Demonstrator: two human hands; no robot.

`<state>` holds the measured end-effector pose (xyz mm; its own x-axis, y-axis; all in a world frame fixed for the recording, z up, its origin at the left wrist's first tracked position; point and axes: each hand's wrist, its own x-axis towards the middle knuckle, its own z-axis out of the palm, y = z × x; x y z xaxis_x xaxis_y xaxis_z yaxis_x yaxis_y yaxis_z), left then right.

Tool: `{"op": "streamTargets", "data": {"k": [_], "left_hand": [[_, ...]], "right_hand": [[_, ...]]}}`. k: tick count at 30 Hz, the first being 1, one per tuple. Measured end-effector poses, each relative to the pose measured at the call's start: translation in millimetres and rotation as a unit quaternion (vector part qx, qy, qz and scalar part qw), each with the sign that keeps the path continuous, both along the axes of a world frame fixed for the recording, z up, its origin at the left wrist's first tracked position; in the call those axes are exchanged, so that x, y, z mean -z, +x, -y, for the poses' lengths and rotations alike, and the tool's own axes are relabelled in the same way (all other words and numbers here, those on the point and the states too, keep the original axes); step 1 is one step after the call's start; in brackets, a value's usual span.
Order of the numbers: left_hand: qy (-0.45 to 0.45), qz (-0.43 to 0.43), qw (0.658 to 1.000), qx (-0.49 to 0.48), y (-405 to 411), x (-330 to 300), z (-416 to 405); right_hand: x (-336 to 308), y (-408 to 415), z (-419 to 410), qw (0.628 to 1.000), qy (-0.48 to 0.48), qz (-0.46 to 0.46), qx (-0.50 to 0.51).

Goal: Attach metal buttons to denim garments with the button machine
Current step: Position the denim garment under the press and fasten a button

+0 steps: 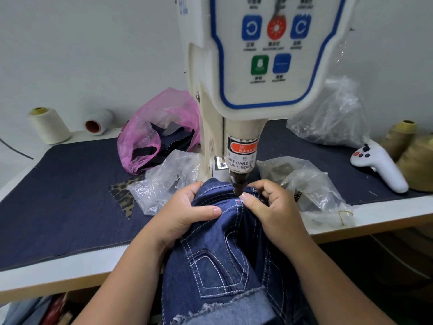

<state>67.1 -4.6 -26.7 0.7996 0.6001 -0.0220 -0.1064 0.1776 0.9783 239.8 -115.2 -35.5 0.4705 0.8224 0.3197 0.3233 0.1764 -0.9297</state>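
**Denim lined up under the punch, both hands bunching the cloth**

Jeans (pixel 225 249) draped over the near edge of the table (pixel 375 214), waistband end pushed up under the button machine (pixel 253 66). Both hands grip the cloth either side of the punch (pixel 237 187), likely to keep the target spot flat and still beneath it.

Left hand (pixel 187 209): fingers curled over a fold of denim, thumb lying across the top, pinning it. Right hand (pixel 269 202): fingers curled and bunched round the cloth, thumb tip just beside the punch tip. A small red dot (pixel 238 201) shows on the denim just near of the tip; probably a guide light or placement mark, cannot tell which. No button visible in place; the punch hides that spot.

Thumb sits very close to the punch. The warning label (pixel 242 156) on the barrel speaks to exactly that risk.

Materials:
- Jeans: dark blue, stiff weave, pale double stitching, frayed raw hem nearest the camera.
- Punch: dark metal, stepped, narrowing downward.
- Machine body: cream, glossy, blue-edged panel with coloured buttons.
- Table: white, covered by a dark denim mat (pixel 70 195).

Around: pink bag (pixel 150 134) of dark scraps far left, crinkled clear bags (pixel 311 184) on both sides, cream thread cone (pixel 48 125), white controller (pixel 379 165) right.
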Motion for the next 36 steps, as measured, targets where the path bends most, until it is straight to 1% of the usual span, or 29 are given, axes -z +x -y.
{"op": "streamTargets", "data": {"k": [12,21,36], "left_hand": [[-0.005,-0.001,1.000,-0.001,0.3,-2.0,1.2],[-0.009,-0.004,1.000,-0.006,0.7,-2.9,1.7],[-0.015,0.002,1.000,-0.005,0.4,-3.2,2.4]], "right_hand": [[1.2,1.3,0.2,1.000,0.002,-0.006,-0.009],[1.2,1.2,0.6,1.000,-0.002,0.012,-0.005],[0.1,0.0,-0.1,1.000,0.005,0.002,-0.009]]}}
